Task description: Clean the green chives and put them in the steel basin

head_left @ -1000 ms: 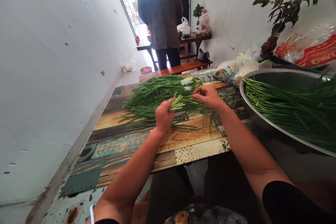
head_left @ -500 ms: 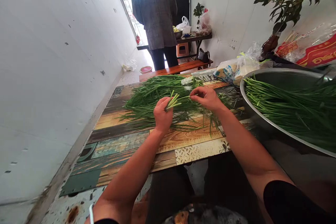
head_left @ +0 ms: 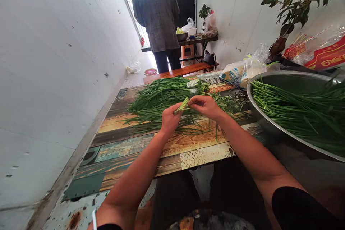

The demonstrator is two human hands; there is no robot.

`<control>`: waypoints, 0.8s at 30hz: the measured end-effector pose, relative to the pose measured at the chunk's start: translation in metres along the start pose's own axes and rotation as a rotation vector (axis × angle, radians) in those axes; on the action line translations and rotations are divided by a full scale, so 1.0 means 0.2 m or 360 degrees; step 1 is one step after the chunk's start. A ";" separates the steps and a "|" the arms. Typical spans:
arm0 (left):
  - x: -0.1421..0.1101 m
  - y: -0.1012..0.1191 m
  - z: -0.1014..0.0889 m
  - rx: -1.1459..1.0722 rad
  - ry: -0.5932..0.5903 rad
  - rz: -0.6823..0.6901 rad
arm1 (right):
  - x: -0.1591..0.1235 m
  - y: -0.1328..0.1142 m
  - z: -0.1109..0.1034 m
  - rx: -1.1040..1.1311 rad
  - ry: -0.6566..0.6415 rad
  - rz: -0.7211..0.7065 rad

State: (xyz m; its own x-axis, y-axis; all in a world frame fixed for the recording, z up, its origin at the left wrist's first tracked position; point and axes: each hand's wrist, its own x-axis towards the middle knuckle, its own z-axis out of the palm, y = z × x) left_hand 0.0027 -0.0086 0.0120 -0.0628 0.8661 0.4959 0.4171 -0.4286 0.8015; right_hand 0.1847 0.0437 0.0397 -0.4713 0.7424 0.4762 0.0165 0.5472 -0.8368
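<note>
My left hand [head_left: 171,118] is closed around a small bunch of green chives [head_left: 183,104], their pale cut ends sticking up past the thumb. At those ends, my right hand [head_left: 206,107] pinches with thumb and forefinger; exactly which stalk lies between the fingertips is hard to make out. Behind both hands a large heap of chives [head_left: 153,95] spreads over the wood-patterned table [head_left: 129,147], with a pale wrapping [head_left: 192,84] around part of it. Loose trimmings [head_left: 229,102] lie to the right of my right hand.
A wide metal bowl [head_left: 269,121] of chives stands at the right. Behind it are plastic bags [head_left: 237,72] and a potted plant [head_left: 285,28]. A person [head_left: 156,10] stands with their back to me at a far table [head_left: 199,40]. A wall [head_left: 54,79] runs along the left.
My right hand has moved left and slightly down, to the stalk ends of the bunch. My left hand has shifted a little to the right, still holding the chives.
</note>
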 end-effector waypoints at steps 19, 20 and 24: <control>0.01 0.07 -0.01 -0.0068 0.0001 -0.0468 | 0.04 -0.01 -0.05 0.0375 0.0701 0.0384; 0.01 0.07 -0.01 -0.0082 0.0001 -0.0489 | 0.04 -0.01 -0.06 0.0289 0.0711 0.0433; 0.01 0.05 -0.01 -0.0076 -0.0020 -0.0528 | 0.02 0.00 -0.06 -0.0179 0.0477 0.0369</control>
State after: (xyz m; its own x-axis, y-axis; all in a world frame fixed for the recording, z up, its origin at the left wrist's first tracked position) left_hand 0.0044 -0.0115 0.0224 -0.1770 0.9634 0.2012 0.3328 -0.1337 0.9335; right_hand 0.1933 0.0509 0.0442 -0.1655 0.9222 0.3496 0.1968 0.3782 -0.9046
